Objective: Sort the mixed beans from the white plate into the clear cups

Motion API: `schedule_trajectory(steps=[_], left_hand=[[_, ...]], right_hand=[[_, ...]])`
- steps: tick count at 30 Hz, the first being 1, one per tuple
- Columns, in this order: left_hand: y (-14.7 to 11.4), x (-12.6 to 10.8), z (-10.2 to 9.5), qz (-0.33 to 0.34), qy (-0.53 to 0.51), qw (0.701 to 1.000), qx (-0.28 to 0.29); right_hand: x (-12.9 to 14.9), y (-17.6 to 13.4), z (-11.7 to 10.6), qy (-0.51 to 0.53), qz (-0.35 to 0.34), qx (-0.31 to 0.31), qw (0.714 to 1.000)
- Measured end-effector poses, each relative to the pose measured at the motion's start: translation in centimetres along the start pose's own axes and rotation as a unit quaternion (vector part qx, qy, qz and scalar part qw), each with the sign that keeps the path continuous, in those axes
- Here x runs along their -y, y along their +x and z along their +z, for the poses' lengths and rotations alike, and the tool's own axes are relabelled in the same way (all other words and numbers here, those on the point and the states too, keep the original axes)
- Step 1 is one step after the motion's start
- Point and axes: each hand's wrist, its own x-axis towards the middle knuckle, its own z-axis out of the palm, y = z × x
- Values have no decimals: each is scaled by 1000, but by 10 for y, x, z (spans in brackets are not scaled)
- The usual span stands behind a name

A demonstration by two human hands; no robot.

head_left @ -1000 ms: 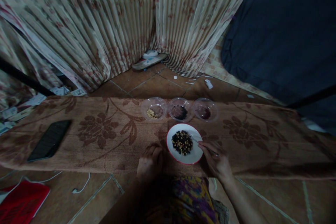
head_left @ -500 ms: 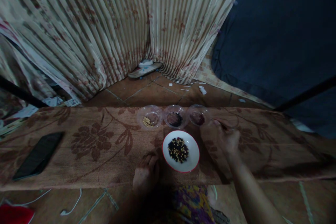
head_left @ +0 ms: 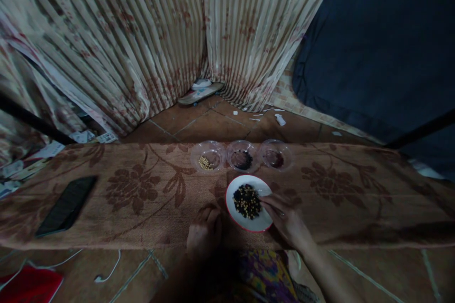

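A white plate with a red rim [head_left: 259, 224] stands on the patterned cloth, holding a mixed pile of black, yellowish and dark red beans [head_left: 247, 202]. My right hand [head_left: 287, 218] reaches over the plate's right side, its fingers pinched together at the edge of the pile; what is between the fingertips cannot be made out. Left of the plate, my left hand [head_left: 204, 233] rests on the cloth with its fingers curled in. Behind the plate stand three clear bowls in a row: the left bowl [head_left: 213, 146] has yellowish beans, the middle bowl [head_left: 239, 146] black ones, the right bowl [head_left: 275, 144] dark red ones.
A dark phone [head_left: 67, 206] lies at the left of the cloth-covered table [head_left: 159, 227]. Striped curtains [head_left: 159, 33] hang beyond it, with a skateboard [head_left: 201, 93] on the tiled floor. A white cable and red cloth [head_left: 31, 284] lie at the lower left.
My right hand has moved left and nearer, from beside the right bowl to the beans on the plate. My left hand stays by the plate. The whole view has shifted slightly.
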Motion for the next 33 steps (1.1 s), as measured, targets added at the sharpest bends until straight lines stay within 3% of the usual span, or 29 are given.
schedule_trajectory(steps=[6,10,14,17,20,22,27,30,33], left_hand=[[0,-1,0,11,1,1000,-8],[0,-1,0,8,6,1000,-11],[1,0,0,14,2,1000,-17],[1,0,0,14,-1,1000,-15],[1,0,0,15,-9,1000,-7],[2,-1,-1,12,-13,1000,-6],[2,-1,-1,7,-11,1000,-1],[1,0,0,8,-10,1000,-1],[1,0,0,7,-11,1000,-2]], right_hand=[[31,-6,-5,43,-71,91,992],[22,-6,-18,21,-27,40,999],[3,2,-7,-34,4,-4,999],[14,3,7,-21,-38,24,999],[34,-1,7,10,-77,72,994],[38,-5,-2,11,-74,81,994],[13,-11,-23,-67,-4,13,998],[10,-13,-15,-79,-4,30,996],[29,-17,0,-33,-44,66,996]])
